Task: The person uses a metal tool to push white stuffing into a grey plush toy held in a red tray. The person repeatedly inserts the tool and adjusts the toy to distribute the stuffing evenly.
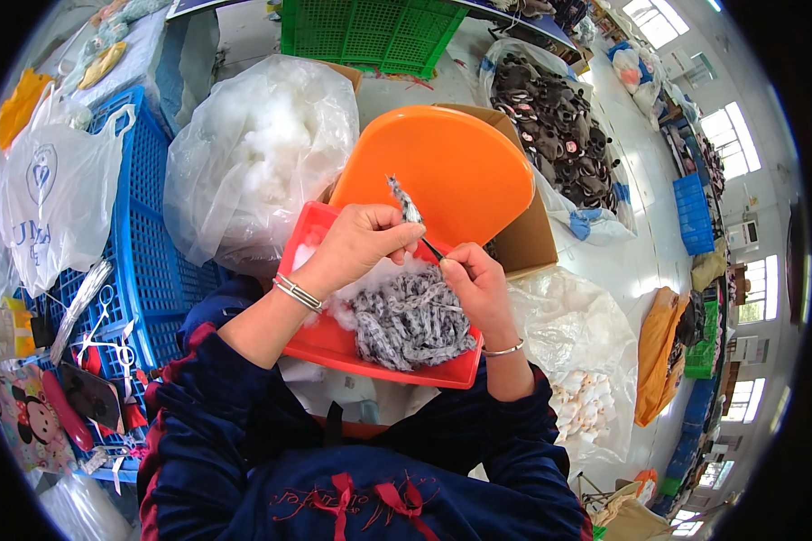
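Observation:
My left hand [370, 242] pinches a small grey-and-white furry tube [404, 198], its narrow tip pointing up and away. A thin dark rod [432, 248] runs from my right hand [475, 281] toward the tube's near end; my left fingers hide where the two meet. The right thumb and fingers are closed on the rod. Below both hands, a red tray [392, 370] rests over my lap. It holds a pile of similar grey furry pieces [410, 320] and white fibre stuffing [341, 314] on the left.
An orange stool seat [442, 162] stands just beyond the tray. To the left are a clear bag of white stuffing [266, 135] and a blue crate [144, 225] with scissors [122, 352]. A sack of dark plush pieces [559, 131] lies far right, a clear bag [573, 334] nearer.

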Demonstrator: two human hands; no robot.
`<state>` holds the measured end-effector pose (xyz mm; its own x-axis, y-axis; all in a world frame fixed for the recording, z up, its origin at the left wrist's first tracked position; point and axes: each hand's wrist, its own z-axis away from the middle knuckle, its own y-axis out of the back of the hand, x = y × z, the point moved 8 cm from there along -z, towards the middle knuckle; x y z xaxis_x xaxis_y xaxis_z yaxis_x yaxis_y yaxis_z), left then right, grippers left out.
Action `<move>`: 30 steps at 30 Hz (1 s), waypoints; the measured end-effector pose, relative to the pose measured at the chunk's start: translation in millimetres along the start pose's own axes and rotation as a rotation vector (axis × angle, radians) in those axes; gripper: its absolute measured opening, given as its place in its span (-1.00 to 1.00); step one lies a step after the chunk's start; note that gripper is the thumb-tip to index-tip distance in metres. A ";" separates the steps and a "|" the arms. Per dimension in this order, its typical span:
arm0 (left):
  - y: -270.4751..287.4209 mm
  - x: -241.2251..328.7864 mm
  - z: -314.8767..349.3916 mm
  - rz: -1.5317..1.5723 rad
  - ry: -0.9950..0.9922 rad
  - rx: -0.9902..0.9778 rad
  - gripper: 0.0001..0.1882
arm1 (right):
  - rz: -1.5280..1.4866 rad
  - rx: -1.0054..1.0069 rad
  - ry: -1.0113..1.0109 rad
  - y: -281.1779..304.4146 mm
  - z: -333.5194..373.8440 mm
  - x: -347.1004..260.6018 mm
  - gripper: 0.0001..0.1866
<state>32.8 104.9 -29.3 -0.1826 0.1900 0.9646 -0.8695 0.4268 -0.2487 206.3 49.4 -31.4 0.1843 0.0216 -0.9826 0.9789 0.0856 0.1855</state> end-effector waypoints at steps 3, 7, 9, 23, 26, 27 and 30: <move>1.9 -1.2 -0.2 -0.008 -0.005 0.041 -0.72 | -0.092 0.014 -0.064 -9.9 1.8 -0.4 -0.88; 2.3 0.7 -0.7 0.043 -0.049 0.057 -0.71 | -0.112 0.036 -0.048 -20.8 4.9 1.0 -0.86; 1.6 -1.3 -0.9 0.040 -0.032 0.061 -0.71 | -0.098 0.075 -0.048 -22.0 6.5 3.8 -0.86; -8.7 1.9 4.1 0.182 -0.027 -0.002 -0.74 | -0.249 0.085 -0.062 -26.8 5.2 -0.3 -0.85; -6.0 5.9 6.1 0.214 -0.036 0.014 -0.72 | -0.165 0.092 -0.010 -27.0 5.8 -4.7 -0.86; -4.4 4.6 6.3 0.227 -0.037 0.021 -0.71 | -0.129 0.084 -0.001 -28.4 5.7 -5.8 -0.88; -2.7 0.8 4.8 0.235 -0.051 0.042 -0.70 | -0.029 0.096 0.042 -29.4 6.5 -10.6 -0.89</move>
<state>32.8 99.7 -27.4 -0.4043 0.2342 0.8841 -0.8187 0.3384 -0.4640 176.1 40.1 -26.5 0.1537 0.0625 -0.9861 0.9881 -0.0091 0.1534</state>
